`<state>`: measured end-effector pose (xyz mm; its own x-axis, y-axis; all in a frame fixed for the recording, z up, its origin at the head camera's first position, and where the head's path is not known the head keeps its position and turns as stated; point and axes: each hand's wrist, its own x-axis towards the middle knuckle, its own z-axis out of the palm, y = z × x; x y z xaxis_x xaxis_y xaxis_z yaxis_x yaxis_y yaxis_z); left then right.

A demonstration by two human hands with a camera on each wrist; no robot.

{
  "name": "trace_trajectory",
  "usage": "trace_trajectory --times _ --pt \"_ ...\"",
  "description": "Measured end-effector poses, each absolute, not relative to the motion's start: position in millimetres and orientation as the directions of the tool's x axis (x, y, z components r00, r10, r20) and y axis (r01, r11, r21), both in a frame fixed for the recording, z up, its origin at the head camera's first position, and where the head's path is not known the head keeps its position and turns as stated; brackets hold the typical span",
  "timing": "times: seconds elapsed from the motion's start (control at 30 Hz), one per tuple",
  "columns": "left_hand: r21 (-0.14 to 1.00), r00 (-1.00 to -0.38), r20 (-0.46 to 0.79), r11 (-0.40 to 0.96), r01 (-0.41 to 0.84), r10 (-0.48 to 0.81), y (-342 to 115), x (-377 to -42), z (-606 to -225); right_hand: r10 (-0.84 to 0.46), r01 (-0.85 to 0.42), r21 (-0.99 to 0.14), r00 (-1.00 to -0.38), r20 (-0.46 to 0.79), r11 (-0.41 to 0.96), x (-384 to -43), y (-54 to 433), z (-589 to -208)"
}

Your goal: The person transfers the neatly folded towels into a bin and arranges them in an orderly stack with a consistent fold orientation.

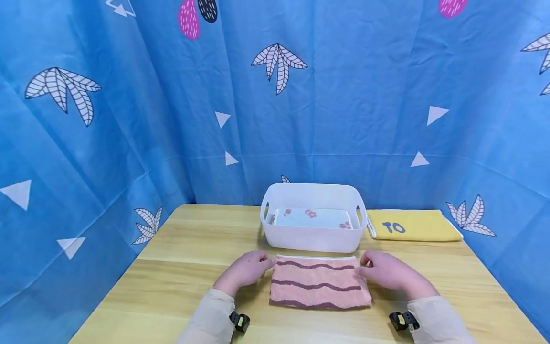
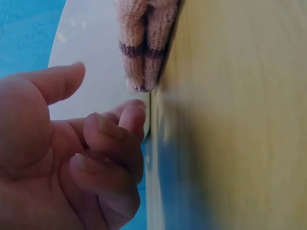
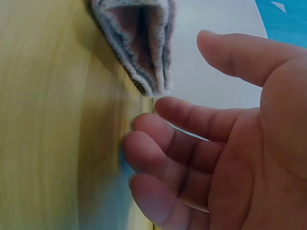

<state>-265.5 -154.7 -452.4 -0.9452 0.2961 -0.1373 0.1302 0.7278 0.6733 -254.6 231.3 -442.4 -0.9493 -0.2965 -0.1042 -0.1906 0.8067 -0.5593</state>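
A folded pink towel (image 1: 318,283) with wavy dark purple stripes lies flat on the table. Beside its far left corner is my left hand (image 1: 251,268), thumb and fingers apart and loosely bent. The left wrist view shows the towel's folded layers (image 2: 144,48) just beyond those fingertips, with a gap between. At the far right corner, my right hand (image 1: 384,270) is held in much the same way. In the right wrist view its fingers (image 3: 158,153) curve loosely below the layered towel edge (image 3: 148,52), and nothing is between thumb and fingers.
Right behind the towel stands a white plastic basket (image 1: 313,239) with side handle holes; a white item with pink flowers (image 1: 296,218) lies inside. A folded yellow towel (image 1: 414,227) marked "TO" lies right of it. Blue patterned curtains (image 1: 343,119) enclose the wooden table (image 1: 185,253).
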Motion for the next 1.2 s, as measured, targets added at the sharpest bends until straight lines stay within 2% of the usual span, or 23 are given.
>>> trace_trajectory --times 0.13,0.37,0.9,1.2 --pt "0.670 -0.933 -0.160 0.730 0.138 0.323 -156 -264 -453 -0.285 -0.169 -0.557 -0.950 -0.127 0.813 -255 230 -445" --pt "0.706 -0.915 -0.227 0.703 0.081 0.334 -153 -261 -456 -0.263 -0.126 -0.580 -0.952 -0.157 0.804 -255 225 -453" --pt "0.629 -0.911 -0.201 0.761 0.162 0.360 -144 -261 -460 -0.230 -0.104 -0.536 -0.957 -0.175 0.838 -252 221 -456" --pt "0.624 -0.910 -0.232 0.770 0.133 0.344 -145 -259 -459 -0.233 -0.088 -0.534 -0.949 -0.211 0.841 -253 220 -457"
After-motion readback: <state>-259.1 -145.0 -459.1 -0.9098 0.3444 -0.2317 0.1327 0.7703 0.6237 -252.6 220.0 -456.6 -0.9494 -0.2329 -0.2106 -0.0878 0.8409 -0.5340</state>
